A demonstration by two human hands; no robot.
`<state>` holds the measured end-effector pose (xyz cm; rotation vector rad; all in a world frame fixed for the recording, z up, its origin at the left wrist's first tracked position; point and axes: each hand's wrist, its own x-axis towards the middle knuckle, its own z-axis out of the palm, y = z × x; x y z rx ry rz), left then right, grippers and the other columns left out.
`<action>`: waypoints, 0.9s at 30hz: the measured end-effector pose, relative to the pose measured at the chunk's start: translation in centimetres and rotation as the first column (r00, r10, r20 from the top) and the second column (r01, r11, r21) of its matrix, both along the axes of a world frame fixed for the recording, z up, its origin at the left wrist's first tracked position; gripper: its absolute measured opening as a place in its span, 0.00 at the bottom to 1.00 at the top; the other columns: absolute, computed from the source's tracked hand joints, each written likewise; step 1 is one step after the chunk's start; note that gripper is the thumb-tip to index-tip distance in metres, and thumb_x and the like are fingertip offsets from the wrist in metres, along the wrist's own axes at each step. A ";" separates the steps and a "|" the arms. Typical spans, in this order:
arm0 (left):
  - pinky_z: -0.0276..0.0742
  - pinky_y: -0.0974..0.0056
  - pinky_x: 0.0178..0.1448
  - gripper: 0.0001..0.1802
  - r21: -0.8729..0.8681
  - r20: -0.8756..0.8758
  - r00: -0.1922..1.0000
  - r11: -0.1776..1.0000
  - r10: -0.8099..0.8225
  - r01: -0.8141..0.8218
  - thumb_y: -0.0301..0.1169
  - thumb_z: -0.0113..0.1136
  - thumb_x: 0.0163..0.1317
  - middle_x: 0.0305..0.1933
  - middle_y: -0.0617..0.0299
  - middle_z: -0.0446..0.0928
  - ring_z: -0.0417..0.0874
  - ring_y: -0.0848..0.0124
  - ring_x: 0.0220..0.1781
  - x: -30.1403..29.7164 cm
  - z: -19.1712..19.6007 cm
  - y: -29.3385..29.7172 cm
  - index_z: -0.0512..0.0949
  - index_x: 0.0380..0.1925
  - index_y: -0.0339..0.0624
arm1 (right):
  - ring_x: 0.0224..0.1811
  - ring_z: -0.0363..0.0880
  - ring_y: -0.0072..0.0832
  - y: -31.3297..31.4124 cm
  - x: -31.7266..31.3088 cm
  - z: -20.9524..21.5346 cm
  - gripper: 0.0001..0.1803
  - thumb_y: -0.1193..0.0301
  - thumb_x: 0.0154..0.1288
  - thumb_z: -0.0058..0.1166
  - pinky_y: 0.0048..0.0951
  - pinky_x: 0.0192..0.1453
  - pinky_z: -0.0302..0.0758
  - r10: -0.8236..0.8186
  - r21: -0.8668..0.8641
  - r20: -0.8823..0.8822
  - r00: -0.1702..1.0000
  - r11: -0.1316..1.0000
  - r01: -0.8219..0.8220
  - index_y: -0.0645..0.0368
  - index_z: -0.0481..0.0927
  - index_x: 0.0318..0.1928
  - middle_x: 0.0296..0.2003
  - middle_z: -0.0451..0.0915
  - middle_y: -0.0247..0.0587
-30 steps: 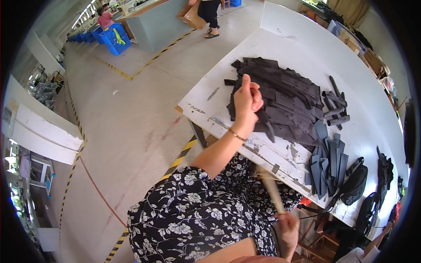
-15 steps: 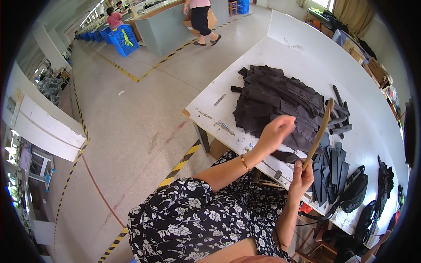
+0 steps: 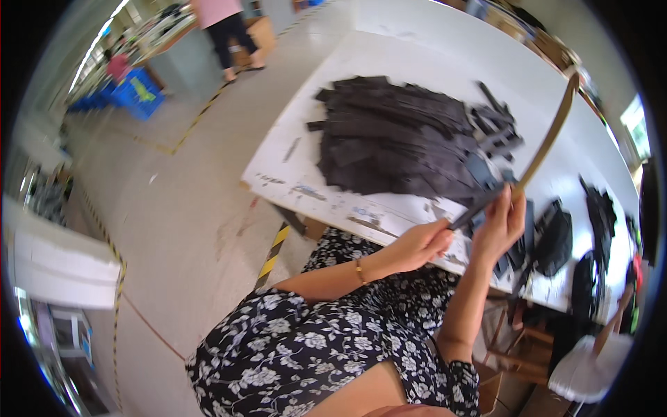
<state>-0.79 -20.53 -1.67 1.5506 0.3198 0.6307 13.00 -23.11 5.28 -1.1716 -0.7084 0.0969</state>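
My right hand (image 3: 499,224) is closed around the lower end of a long, curved tan stick (image 3: 549,142), which slants up to the right; its material I cannot make out. A dark fabric strip (image 3: 474,208) stretches between my two hands. Its near end is pinched by my left hand (image 3: 425,244), and its other end meets my right hand's fingers beside the stick. Just beyond both hands, a wide pile of dark fabric strips (image 3: 396,139) covers part of the white table (image 3: 278,149).
Narrow rolled dark pieces (image 3: 497,125) lie right of the pile. Farther right are a black bag (image 3: 554,240) and other black items (image 3: 599,215). A wooden stool (image 3: 521,344) stands under the table. Across the aisle, a person (image 3: 226,35) stands near a blue crate (image 3: 139,94).
My left hand has come down from over the pile and now grips the dark strip. My right hand has risen with the tan stick. The whole view has shifted and turned.
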 end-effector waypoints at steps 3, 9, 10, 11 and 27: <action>0.75 0.72 0.32 0.16 -0.079 -0.042 0.989 0.987 -0.141 0.138 0.38 0.41 0.77 0.25 0.64 0.74 0.76 0.77 0.26 -1.1 -0.6 -1.8 0.69 0.34 0.38 | 0.20 0.55 0.06 1.3 1.8 1.8 0.10 0.68 0.74 0.51 0.16 0.21 0.50 0.003 0.103 -0.115 0.993 0.995 0.009 0.56 0.75 0.33 0.21 0.63 0.18; 0.73 0.74 0.29 0.13 -0.188 -0.085 0.995 0.980 0.047 -0.062 0.37 0.48 0.74 0.24 0.64 0.76 0.77 0.78 0.24 -2.8 -1.2 -1.3 0.73 0.36 0.38 | 0.21 0.55 0.08 0.2 5.2 1.9 0.14 0.61 0.72 0.56 0.17 0.23 0.50 0.130 -0.209 -0.075 0.989 0.967 -0.143 0.58 0.77 0.33 0.20 0.62 0.16; 0.74 0.74 0.29 0.07 -0.064 0.090 0.968 0.971 0.234 -0.229 0.31 0.52 0.72 0.24 0.68 0.76 0.77 0.80 0.24 -1.9 -0.1 0.7 0.73 0.40 0.39 | 0.22 0.55 0.08 -0.2 4.5 1.4 0.15 0.60 0.71 0.56 0.18 0.24 0.50 0.160 -0.265 -0.066 0.985 0.949 -0.172 0.59 0.77 0.33 0.20 0.62 0.16; 0.75 0.73 0.34 0.08 0.007 0.230 0.932 0.957 0.280 -0.290 0.28 0.55 0.70 0.28 0.68 0.75 0.77 0.81 0.29 -1.1 2.2 2.2 0.72 0.45 0.39 | 0.23 0.54 0.09 -0.3 3.5 1.0 0.15 0.61 0.70 0.58 0.18 0.24 0.50 0.183 -0.303 -0.067 0.981 0.933 -0.195 0.60 0.77 0.32 0.21 0.62 0.16; 0.67 0.75 0.25 0.15 -0.252 -0.085 0.984 0.959 -0.155 0.129 0.35 0.52 0.73 0.26 0.67 0.71 0.70 0.80 0.21 1.4 0.4 1.7 0.72 0.52 0.35 | 0.15 0.64 0.14 1.2 4.2 -2.1 0.18 0.59 0.74 0.50 0.19 0.19 0.57 0.179 -0.348 -0.011 0.984 0.922 -0.171 0.60 0.76 0.31 0.15 0.72 0.29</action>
